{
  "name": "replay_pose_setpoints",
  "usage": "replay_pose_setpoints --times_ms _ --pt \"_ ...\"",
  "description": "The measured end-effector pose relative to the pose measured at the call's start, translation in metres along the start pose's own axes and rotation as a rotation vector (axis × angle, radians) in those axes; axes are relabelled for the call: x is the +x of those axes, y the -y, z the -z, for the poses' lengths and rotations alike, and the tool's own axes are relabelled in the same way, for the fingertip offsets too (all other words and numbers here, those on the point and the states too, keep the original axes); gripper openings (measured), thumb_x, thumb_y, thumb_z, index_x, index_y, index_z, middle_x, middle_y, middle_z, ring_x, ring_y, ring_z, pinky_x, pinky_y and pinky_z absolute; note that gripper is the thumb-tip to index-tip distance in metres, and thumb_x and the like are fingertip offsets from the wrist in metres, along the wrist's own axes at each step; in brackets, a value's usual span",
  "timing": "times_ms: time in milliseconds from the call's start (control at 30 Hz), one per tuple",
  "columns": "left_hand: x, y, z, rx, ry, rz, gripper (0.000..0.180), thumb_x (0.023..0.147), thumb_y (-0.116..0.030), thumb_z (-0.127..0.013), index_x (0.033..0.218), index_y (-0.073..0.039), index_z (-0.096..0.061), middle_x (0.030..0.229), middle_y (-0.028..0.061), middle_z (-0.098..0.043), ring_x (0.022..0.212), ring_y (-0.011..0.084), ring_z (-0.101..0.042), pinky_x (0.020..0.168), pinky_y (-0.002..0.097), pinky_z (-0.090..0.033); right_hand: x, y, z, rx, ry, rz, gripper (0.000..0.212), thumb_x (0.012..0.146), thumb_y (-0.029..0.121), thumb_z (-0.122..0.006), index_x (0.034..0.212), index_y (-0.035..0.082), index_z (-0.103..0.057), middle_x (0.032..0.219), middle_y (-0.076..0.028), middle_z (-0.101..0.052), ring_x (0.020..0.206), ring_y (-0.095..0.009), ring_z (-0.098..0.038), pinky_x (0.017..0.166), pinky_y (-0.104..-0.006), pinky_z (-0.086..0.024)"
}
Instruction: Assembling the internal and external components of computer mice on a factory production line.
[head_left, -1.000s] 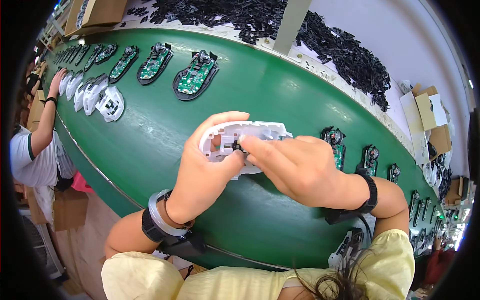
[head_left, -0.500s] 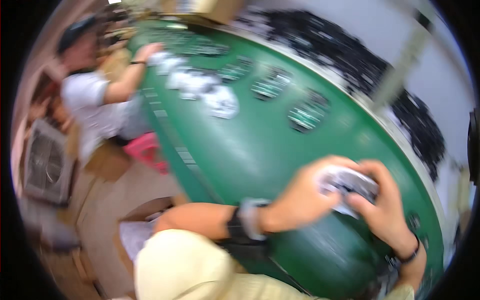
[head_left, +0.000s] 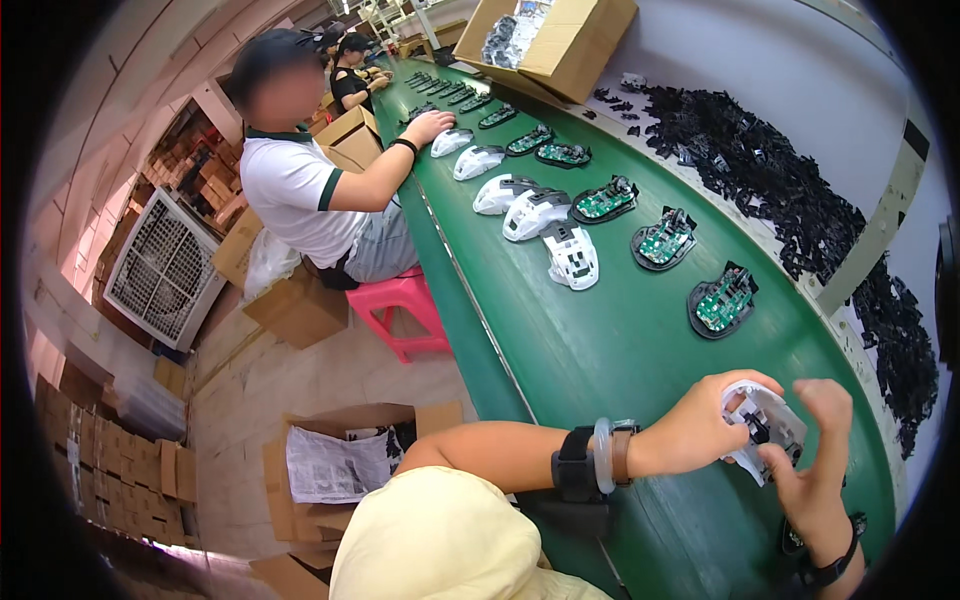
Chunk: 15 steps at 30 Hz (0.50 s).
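Note:
My left hand (head_left: 690, 425) grips a white computer-mouse top shell (head_left: 786, 424), its hollow inside with black parts facing me. At the shell's lower right edge is the thumb of my right hand (head_left: 822, 485); its forefinger stands raised and apart. Beyond my hands, black mouse bases with green circuit boards lie in a row, the nearest one (head_left: 722, 302) farther up the green belt (head_left: 620, 340). Several white shells lie left of that row, including one turned inside up (head_left: 573, 257). Another base (head_left: 793, 535) is partly hidden by my right wrist.
A co-worker (head_left: 310, 175) sits at the left edge on a pink stool (head_left: 400, 310), one hand at a white shell. Small black parts (head_left: 770, 160) are heaped along the right ledge. An open carton (head_left: 545, 45) stands at the back; another (head_left: 285, 500) is on the floor.
The view has swung, and the blur has cleared. My right fingers, earlier closed round the shell with my left hand, have spread away from it. The shell now shows its inside.

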<state>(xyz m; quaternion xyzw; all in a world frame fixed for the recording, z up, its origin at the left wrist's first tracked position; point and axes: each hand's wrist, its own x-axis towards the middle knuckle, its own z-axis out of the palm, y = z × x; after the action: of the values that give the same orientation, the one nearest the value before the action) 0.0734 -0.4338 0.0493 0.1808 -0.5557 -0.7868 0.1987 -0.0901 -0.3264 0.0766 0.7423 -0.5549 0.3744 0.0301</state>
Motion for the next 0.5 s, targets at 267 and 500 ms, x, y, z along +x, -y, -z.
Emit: replay_pose_setpoints --times_ms 267,500 --pt "0.0 0.009 0.001 0.182 0.045 -0.115 0.04 0.075 0.009 -0.055 0.114 -0.002 -0.058 0.101 0.0064 -0.064 0.092 0.0102 -0.058 0.08 0.0261 -0.048 -0.012 0.002 0.0 -0.524 0.248 0.46 0.026 0.079 0.017 -0.067 0.102 0.01 -0.058 0.106 -0.002 -0.064 0.109 -0.022 -0.052 0.097 -0.0539 -0.035" --pt "-0.004 0.005 -0.003 0.197 0.051 0.003 0.037 0.078 0.007 -0.055 0.114 -0.002 -0.058 0.1 0.0067 -0.064 0.093 0.0106 -0.057 0.081 0.026 -0.048 -0.018 0.012 0.001 -0.539 0.298 0.36 0.026 0.083 0.019 -0.062 0.107 0.01 -0.059 0.105 -0.003 -0.063 0.111 -0.021 -0.05 0.097 -0.0537 -0.034"
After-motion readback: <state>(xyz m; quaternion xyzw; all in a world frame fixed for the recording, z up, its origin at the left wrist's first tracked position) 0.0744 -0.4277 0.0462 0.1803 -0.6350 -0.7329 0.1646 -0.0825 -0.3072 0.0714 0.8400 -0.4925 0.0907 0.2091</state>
